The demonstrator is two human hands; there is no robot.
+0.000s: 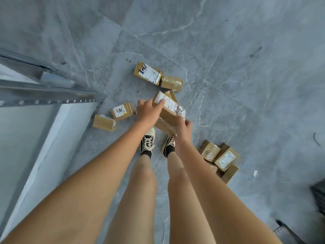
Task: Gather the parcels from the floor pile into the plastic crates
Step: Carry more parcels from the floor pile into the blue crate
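While both arms reach down over the feet, we see the left hand (147,111) laid on the upper-left end of a long parcel (169,110), its fingers spread over the white shipping label, and the right hand (184,126) pinching the lower-right end; the parcel appears raised off the grey marble-veined floor (246,67), though how far we cannot tell. Its long axis runs from upper left to lower right, so each hand takes the end on its own side and neither has to cross over. A second carton seems to lie just beneath it, partly hidden. We read the parcels as small rectangular cardboard boxes, brown, wrapped in glossy clear tape and mostly bearing printed labels with handwriting. Others lie loose: two parcels (158,76) side by side beyond the hands, two more (112,117) to the left near a metal shelf frame (52,101), and a cluster (221,159) to the right of the shoes (147,141). A dark object at the right edge (319,196) may be a crate, but we cannot confirm it. We judge that the carry will turn rightward.
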